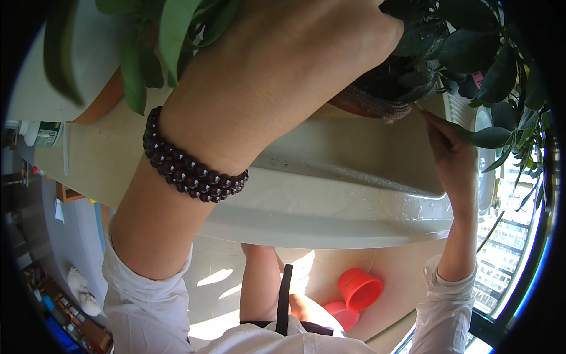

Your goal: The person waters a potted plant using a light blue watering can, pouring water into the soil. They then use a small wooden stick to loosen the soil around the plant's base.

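Note:
My left hand (362, 31) reaches across the top of the view, a dark beaded bracelet (194, 177) round that arm; its fingers are hidden past the edge and the leaves. Near its far end is a brown plant pot (353, 106) with grey knitted or woven material (384, 106) along its rim. Dark green leaves (468, 51), some bearing water drops, spread over the pot and to its right. My right hand (446, 141) is under these leaves, thumb and finger close together by the woven edge. Whether they grip something cannot be told. The pot is over a pale sink basin (353, 150).
The sink's wet front rim (331, 208) curves before me, with a ribbed washboard part (462, 115) at right. More leaves (132, 66) hang at upper left, near a labelled white container (44, 134). A red bucket (360, 290) stands on the floor. A window (504, 256) is at right.

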Demonstrator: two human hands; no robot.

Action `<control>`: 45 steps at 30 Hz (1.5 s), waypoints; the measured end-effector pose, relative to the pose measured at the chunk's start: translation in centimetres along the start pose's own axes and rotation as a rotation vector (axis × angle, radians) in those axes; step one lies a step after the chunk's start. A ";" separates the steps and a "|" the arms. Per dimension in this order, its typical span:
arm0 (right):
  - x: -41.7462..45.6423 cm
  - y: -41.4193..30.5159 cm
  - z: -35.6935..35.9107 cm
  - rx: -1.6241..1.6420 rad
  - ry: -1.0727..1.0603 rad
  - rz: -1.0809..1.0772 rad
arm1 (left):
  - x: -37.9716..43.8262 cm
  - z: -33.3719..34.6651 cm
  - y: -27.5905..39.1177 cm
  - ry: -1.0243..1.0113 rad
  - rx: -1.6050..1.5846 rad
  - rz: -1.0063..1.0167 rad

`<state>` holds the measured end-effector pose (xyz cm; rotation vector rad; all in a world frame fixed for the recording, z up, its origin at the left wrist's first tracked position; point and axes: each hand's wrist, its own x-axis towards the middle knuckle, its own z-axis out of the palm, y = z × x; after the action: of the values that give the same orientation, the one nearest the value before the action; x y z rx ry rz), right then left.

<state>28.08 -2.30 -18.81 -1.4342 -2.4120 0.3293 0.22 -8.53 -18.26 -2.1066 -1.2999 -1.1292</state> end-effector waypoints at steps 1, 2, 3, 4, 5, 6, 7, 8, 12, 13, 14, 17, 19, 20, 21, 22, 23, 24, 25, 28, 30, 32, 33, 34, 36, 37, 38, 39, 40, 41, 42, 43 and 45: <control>-0.1 -0.1 0.0 0.009 0.026 0.000 | 0.0 -0.1 0.0 0.001 0.002 0.001; -0.3 0.1 -0.2 0.038 0.045 0.009 | 0.0 -0.1 0.0 0.002 0.002 -0.001; -0.5 0.4 -0.4 0.070 0.061 0.016 | 0.0 -0.1 -0.1 -0.001 0.005 0.000; -0.6 0.6 -0.5 0.101 0.078 0.024 | -0.1 -0.2 -0.1 -0.002 0.005 -0.002; -0.6 0.7 -0.4 0.127 0.065 0.060 | -0.2 -0.3 -0.1 0.000 0.009 -0.003; -0.5 0.8 -0.2 0.116 0.074 0.039 | -0.1 -0.3 0.0 0.000 0.006 0.000; -0.3 1.0 0.2 0.106 0.083 0.019 | -0.1 -0.1 0.0 0.000 0.003 0.001; -0.2 1.1 0.4 0.095 0.091 -0.001 | 0.0 0.0 0.0 0.003 -0.001 0.004; 0.0 0.6 0.2 0.082 0.097 -0.023 | -0.2 -0.2 0.0 -0.002 0.002 0.004; -0.1 1.5 -0.5 0.076 0.117 -0.024 | -0.3 -0.2 0.1 -0.002 -0.003 0.005; -0.3 1.8 -1.0 0.069 0.138 -0.025 | -0.3 -0.2 0.0 0.000 0.000 0.003; -0.8 1.4 -3.1 0.001 0.048 0.051 | -0.6 -0.2 0.1 -0.004 0.007 -0.002; -1.0 1.3 -4.4 -0.079 0.019 0.012 | -0.6 -0.3 0.1 0.003 0.005 -0.001; -1.0 1.3 -4.6 -0.057 0.012 0.017 | -0.6 -0.4 0.1 0.006 0.005 -0.001; -1.1 1.4 -4.8 -0.036 0.007 0.022 | -0.6 -0.3 0.0 0.007 0.004 -0.001; -1.1 1.3 -5.0 -0.014 0.001 0.028 | -0.5 -0.2 0.1 0.013 0.004 0.001; -1.0 1.0 -5.1 -0.022 -0.017 0.037 | -0.5 -0.2 0.1 0.017 0.003 0.001; -0.9 0.5 -5.2 -0.027 -0.036 0.044 | -0.5 -0.2 0.1 0.020 0.004 0.005; -0.8 0.2 -5.1 -0.032 -0.054 0.052 | -0.5 -0.1 0.0 0.021 0.008 0.007; -0.7 -0.3 -4.7 -0.035 -0.055 0.041 | -0.6 0.0 -0.2 0.029 0.012 0.010; -0.9 -1.1 -4.6 -0.088 -0.067 0.082 | -0.5 -0.1 -0.4 0.037 0.016 0.015; -0.9 -2.0 -4.5 -0.142 -0.078 0.111 | -0.5 -0.1 -0.6 0.049 0.015 0.018; -0.9 -2.3 -4.5 -0.168 -0.081 0.121 | -0.4 0.0 -0.7 0.054 0.021 0.021; -0.8 -2.5 -4.5 -0.195 -0.085 0.131 | -0.3 0.0 -0.8 0.054 0.020 0.024; -0.8 -2.6 -4.3 -0.210 -0.092 0.091 | -0.3 0.0 -0.9 0.059 0.025 0.027; -0.7 -2.6 -4.2 -0.218 -0.095 0.071 | -0.4 0.0 -0.9 0.058 0.027 0.028; -0.5 -2.6 -4.1 -0.246 -0.105 0.004 | -0.5 0.1 -1.0 0.058 0.026 0.028; -0.1 -2.6 -4.3 -0.278 -0.112 -0.058 | -0.3 0.1 -1.0 0.062 0.022 0.034; 0.2 -2.6 -4.5 -0.310 -0.119 -0.119 | -0.2 0.1 -1.1 0.063 0.022 0.038; 0.2 -2.8 -4.6 -0.295 -0.120 -0.086 | -0.1 0.2 -1.1 0.066 0.017 0.044; 0.2 -2.9 -4.6 -0.278 -0.121 -0.057 | -0.2 0.3 -1.1 0.065 0.019 0.048; 0.1 -2.9 -4.5 -0.261 -0.122 -0.024 | -0.1 0.5 -1.0 0.064 0.014 0.053; -0.4 -2.5 -4.4 -0.219 -0.029 -0.046 | 0.0 0.5 -1.0 0.060 0.020 0.060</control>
<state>27.91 -3.65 -13.90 -1.4672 -2.5662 0.0772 -0.48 -7.71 -18.57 -2.0668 -1.2075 -1.1408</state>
